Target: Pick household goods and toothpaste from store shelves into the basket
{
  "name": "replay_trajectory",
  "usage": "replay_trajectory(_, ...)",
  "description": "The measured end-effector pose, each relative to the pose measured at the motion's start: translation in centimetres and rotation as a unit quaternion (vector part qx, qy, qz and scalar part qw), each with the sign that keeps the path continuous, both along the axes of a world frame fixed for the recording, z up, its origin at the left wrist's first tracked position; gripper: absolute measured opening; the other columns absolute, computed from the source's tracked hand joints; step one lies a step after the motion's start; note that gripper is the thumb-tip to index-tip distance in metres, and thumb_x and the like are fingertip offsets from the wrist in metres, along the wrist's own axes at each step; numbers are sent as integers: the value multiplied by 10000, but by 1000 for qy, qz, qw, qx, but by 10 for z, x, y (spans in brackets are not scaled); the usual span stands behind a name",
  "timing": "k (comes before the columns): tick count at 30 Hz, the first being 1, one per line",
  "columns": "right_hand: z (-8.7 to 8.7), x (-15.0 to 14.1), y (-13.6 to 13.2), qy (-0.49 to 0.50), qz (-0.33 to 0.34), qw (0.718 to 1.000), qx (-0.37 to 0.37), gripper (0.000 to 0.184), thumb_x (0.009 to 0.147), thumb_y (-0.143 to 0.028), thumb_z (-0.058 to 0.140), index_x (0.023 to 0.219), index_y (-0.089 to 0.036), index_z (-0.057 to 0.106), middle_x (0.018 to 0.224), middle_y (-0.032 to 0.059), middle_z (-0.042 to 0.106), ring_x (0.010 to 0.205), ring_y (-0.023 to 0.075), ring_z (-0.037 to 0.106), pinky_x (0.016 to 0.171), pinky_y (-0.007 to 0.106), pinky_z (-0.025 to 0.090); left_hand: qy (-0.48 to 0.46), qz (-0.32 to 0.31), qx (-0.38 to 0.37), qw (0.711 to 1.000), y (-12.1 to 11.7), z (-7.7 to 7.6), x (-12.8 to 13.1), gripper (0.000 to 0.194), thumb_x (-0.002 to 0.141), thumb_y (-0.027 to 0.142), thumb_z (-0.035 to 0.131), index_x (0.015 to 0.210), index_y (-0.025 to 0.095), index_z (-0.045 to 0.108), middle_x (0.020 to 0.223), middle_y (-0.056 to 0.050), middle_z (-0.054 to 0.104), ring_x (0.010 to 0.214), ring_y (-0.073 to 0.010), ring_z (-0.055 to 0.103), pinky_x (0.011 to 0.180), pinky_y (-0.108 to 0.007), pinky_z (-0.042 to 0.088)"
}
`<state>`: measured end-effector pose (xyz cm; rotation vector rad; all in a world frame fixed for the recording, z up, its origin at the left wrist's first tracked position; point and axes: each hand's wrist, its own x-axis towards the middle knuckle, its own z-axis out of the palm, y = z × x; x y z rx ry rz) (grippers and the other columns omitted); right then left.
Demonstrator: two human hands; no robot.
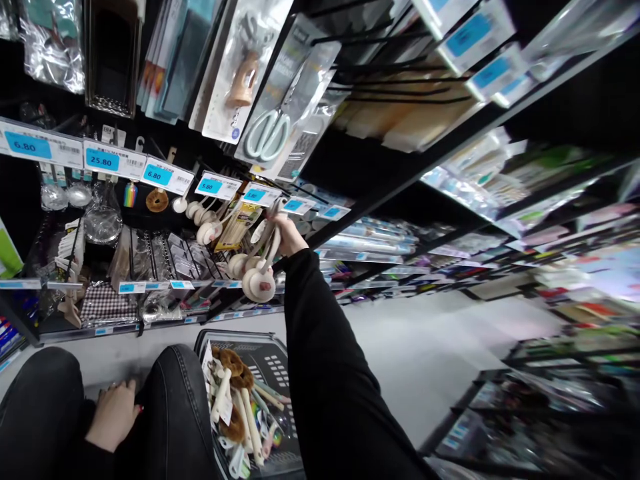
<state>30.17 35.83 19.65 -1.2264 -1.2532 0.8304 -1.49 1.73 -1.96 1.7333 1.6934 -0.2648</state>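
Note:
My right hand (286,235) reaches up to the shop shelf and is closed on the handles of several pale round-headed brushes (260,279) that hang down from a peg. More of the same brushes (206,223) hang on the pegs just to the left. My left hand (113,415) rests between my knees in black trousers, fingers curled, holding nothing that I can see. A dark shopping basket (270,363) stands on the floor by my right knee, filled with several brushes and small utensils.
Blue price tags (103,160) run along the shelf rail. Packaged scissors (273,127) and a wooden tool hang above. Shelves of goods line the aisle to the right, with grey floor (425,347) between.

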Motion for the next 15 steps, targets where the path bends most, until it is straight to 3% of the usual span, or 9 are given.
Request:
replay_trajectory(5,-2,0,-3,18,-7,1000,-18,214,540,-220,675,700,-197,533,568,-46,516,511,106,464,459,238,414,-11,8,3,1000,-1,-4,0,529,846,200,473,1357,62,474,1264,-185,600,1178,-331,536,992,-461,385)
replay_trajectory(9,1,1,-6,27,0,999,-47,188,591,-266,668,706,-199,535,546,-36,524,475,125,478,463,275,441,-18,5,5,1000,-1,-4,-1,531,837,197,470,1349,55,482,1250,-203,604,1160,-349,547,964,-483,400)
replay_trajectory(15,13,-4,-11,69,64,992,-79,202,568,-244,679,730,-197,569,548,-45,543,486,131,526,512,291,499,10,-4,-7,1000,0,1,0,530,842,187,466,1360,76,472,1254,-193,606,1165,-325,556,966,-460,408)
